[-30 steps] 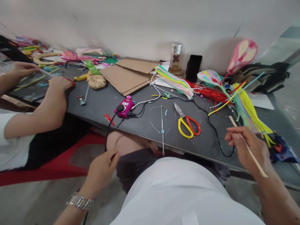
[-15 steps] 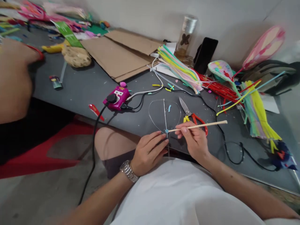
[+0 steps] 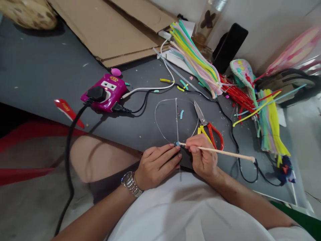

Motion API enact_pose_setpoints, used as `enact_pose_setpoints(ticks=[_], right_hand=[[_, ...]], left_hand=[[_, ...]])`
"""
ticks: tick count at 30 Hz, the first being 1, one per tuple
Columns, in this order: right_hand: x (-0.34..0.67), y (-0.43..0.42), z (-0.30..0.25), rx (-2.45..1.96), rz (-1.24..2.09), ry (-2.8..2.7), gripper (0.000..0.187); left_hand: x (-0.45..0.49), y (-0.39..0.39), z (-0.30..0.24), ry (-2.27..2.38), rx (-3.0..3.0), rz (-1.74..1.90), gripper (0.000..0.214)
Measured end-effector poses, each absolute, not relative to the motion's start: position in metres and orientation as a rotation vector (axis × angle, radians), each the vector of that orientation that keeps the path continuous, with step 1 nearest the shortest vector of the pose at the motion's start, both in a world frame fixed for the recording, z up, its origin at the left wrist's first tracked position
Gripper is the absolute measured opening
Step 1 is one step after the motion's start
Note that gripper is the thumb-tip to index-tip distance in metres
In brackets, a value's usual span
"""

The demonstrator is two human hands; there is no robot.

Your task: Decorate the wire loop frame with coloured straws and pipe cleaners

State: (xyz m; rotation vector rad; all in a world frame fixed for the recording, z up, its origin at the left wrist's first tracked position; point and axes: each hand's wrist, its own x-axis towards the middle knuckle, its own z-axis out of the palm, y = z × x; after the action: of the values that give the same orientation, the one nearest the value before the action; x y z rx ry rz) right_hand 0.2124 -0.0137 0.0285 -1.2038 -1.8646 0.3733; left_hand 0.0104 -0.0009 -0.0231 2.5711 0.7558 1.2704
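Note:
A thin wire frame (image 3: 160,129) shaped like a rounded shield lies on the dark table (image 3: 37,83), with a straight wire down its middle and a small blue piece (image 3: 177,143) at its lower tip. My left hand (image 3: 156,164), with a metal watch on the wrist, has its fingers pressed together at that tip. My right hand (image 3: 202,155) pinches a thin wooden stick (image 3: 225,152), whose left end touches the blue piece and whose other end points right.
Scissors (image 3: 209,129) with yellow and red handles lie just right of the frame. A magenta power strip (image 3: 106,92) with black cables sits to the left. Bundles of coloured pipe cleaners (image 3: 194,62), cardboard (image 3: 105,30), a jar (image 3: 208,20) and a black phone (image 3: 229,45) fill the back.
The view has closed in on the table. Both hands came to the wire frame's lower tip a second ago; since half a second ago the stick's far end has dropped lower to the right.

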Motion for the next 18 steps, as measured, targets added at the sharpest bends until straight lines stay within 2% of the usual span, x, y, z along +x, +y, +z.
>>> enact_pose_setpoints(ticks=[18], right_hand=[[0.2111,-0.0129,0.0298,-1.274,0.373,-1.887,0.019]], left_hand=[[0.012,-0.003,-0.0214,0.809,2.542,1.224,0.028]])
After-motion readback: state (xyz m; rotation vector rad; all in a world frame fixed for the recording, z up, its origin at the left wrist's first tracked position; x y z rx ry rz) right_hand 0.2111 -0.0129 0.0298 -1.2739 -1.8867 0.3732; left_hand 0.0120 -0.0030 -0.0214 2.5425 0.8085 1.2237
